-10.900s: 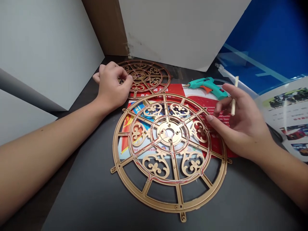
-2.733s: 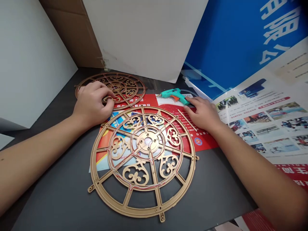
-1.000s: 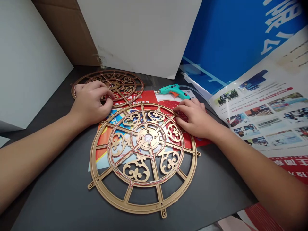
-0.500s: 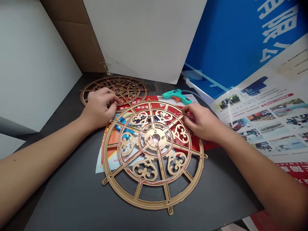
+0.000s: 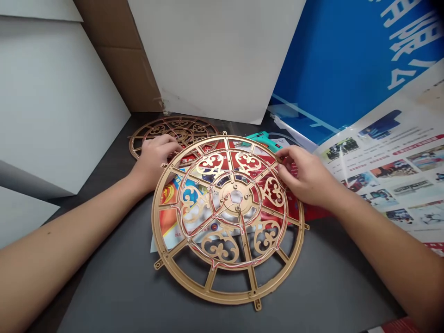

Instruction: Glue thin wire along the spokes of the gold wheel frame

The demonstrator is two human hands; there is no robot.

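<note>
A round gold ornamental frame (image 5: 251, 273), with scrollwork panels and thin red and white wires along its inner rings, takes up the middle of the view. Its far side is tilted up from the grey surface and its near edge is low. My left hand (image 5: 156, 157) is closed at the upper left rim, its fingertips partly hidden behind it. With thumb and fingers, my right hand (image 5: 305, 178) pinches the upper right rim.
Behind my left hand lies a second, similar round frame (image 5: 138, 128). A teal glue gun (image 5: 262, 138) rests beyond the rim. Printed leaflets (image 5: 163, 240) lie underneath. White panels (image 5: 215, 55) stand at the back, and a blue printed sheet (image 5: 333, 69) stands at right.
The far side of the gold frame has risen and now covers part of the glue gun. My left hand has closed at the rim. The whole view has shifted slightly.
</note>
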